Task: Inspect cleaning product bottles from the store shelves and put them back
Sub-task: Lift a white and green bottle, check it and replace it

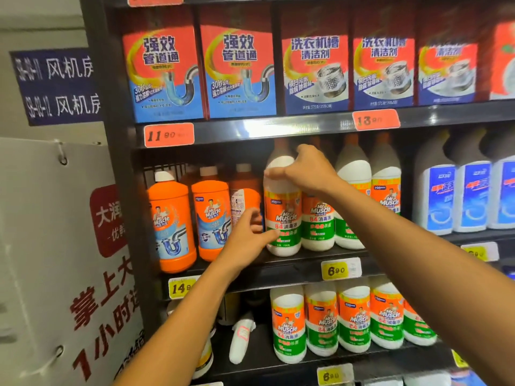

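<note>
The right hand (303, 169) curls round the shoulder of the white disinfectant bottle (282, 218) standing at the middle shelf (278, 263) edge, while the left hand (248, 235), fingers relaxed and holding nothing, touches its label, seemingly steadying it upright

Both bare arms reach forward and up. The right hand (303, 171) is raised higher, wrist bent, thumb spread to the left and fingers (305, 151) curled downward (their tips are hidden). The left hand (248, 235) sits lower, palm facing right, fingers (269, 234) loosely extended, slightly blurred.
</note>
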Motion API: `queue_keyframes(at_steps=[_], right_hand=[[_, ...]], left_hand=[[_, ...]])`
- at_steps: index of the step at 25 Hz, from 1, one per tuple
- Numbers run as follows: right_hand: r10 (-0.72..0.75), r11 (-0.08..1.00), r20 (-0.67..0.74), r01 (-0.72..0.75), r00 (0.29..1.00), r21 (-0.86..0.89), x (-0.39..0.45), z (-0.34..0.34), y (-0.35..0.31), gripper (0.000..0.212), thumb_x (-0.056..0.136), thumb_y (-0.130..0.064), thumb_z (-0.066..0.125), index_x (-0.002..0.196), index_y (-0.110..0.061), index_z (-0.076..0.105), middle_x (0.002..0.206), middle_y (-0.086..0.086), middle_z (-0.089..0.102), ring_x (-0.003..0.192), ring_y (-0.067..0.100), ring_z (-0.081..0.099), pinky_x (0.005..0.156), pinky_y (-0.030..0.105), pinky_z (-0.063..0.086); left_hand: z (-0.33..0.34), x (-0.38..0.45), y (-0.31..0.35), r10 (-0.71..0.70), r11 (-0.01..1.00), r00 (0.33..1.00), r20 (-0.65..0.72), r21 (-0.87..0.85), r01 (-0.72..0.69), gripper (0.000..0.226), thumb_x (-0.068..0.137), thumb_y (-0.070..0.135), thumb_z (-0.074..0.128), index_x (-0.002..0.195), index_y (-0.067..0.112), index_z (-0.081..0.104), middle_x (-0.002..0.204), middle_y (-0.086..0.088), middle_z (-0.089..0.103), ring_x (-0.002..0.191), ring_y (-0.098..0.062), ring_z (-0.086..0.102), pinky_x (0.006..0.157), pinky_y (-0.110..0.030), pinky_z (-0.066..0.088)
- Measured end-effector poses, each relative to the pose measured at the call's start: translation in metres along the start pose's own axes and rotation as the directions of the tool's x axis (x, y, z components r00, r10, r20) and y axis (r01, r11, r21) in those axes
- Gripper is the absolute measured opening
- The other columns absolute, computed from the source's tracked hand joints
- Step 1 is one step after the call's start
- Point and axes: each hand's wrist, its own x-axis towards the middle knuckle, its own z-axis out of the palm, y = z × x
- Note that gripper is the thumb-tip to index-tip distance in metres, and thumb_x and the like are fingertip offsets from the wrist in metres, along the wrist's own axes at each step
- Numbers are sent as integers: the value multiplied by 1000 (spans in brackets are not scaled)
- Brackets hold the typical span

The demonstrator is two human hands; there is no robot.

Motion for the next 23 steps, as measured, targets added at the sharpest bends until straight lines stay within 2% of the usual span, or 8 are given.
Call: queue_keyframes(at_steps=[3,7,9,12,15,18,20,23], right_hand=[[-14,998,25,13,1000,57,-6,-4,0,54,67,-52,82,99,-23,50,100,-3,58,90,22,61,73,39,56],[-31,992,56,24,998,125,-16,-11,1,47,71,-47,81,104,-28,53,101,-4,64,92,19,64,82,45,58],[-41,986,75,29,996,162,-24,-19,-1,52,70,-46,82,109,-29,51,103,-6,64,94,17,64,84,45,58],[-135,988,75,129,988,81,-43,-32,-2,57,64,-56,80,107,-32,50,101,-9,66,91,16,65,78,44,58],[-281,959,26,282,959,-10,-64,-40,3,54,66,-64,74,103,-35,49,94,-17,64,82,8,62,64,30,50],[-285,944,-50,289,957,160,-69,-60,11,55,65,-63,75,108,-33,56,97,-16,66,86,7,63,68,33,54],[-249,926,-35,249,968,286,-61,-75,15,55,65,-64,75,106,-32,59,97,-14,67,89,8,65,76,41,58],[-218,923,102,171,970,345,-51,-93,25,55,63,-67,75,100,-30,57,94,-10,67,88,13,67,80,47,58]], left_hand=[[8,5,-1,2,1000,999,39,23,-2,82,80,26,81,147,18,34,142,0,50,124,-17,53,103,-39,48],[20,9,-2,41,998,999,19,46,-41,77,77,23,83,141,21,39,141,4,52,125,-15,52,92,-22,45],[23,8,-6,60,994,997,-43,95,-56,79,78,20,82,144,21,38,143,2,52,128,-17,51,97,-28,45],[26,2,-8,114,990,988,-102,89,-105,79,76,13,82,142,23,40,141,0,54,129,-18,51,104,-37,45],[30,-12,-5,157,988,979,-127,34,-154,76,75,8,83,139,24,45,139,2,55,129,-17,50,106,-37,45],[34,-29,6,174,984,980,-98,49,-170,86,68,28,88,141,26,45,139,7,54,127,-10,49,101,-27,43],[45,-45,19,153,986,988,13,-75,-152,87,58,45,88,135,30,50,130,9,62,121,-10,57,95,-26,50],[84,-70,34,116,920,988,102,-387,-67,86,48,48,93,120,19,57,109,1,75,102,-16,70,80,-26,56]])
